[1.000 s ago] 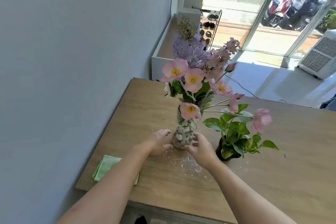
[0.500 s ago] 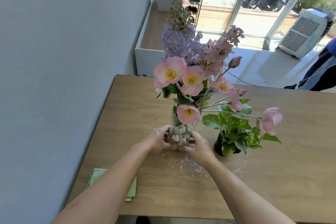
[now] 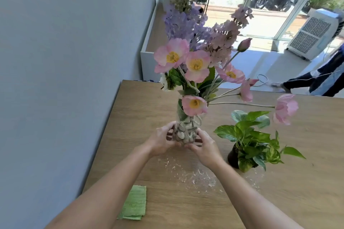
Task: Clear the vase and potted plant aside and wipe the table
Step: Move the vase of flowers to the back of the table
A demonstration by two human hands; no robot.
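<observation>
Two hands close around the base of the glass vase (image 3: 187, 132), the left hand (image 3: 161, 142) on one side and the right hand (image 3: 205, 148) on the other, fingers wrapped against the glass so the vase is pinched between both palms. The vase, with pebbles in its bottom and a tall spray of pink and purple flowers (image 3: 197, 57), sits toward the wall side of the wooden table (image 3: 307, 182); I cannot tell whether its base is touching the wood or just clear of it. The potted plant (image 3: 249, 147) stands just beside it on the right, one long flower stem reaching out above its leaves. A scatter of white crumbs (image 3: 191, 174) lies on the wood in front of the vase, and a folded green cloth (image 3: 134, 203) waits near the table's near edge.

This looks like the first step, clearing the vase. The next move calls for a steady, upright carry, since the bouquet seems top-heavy, and care that the long stem doesn't snag the plant. The plant and the wiping remain.
</observation>
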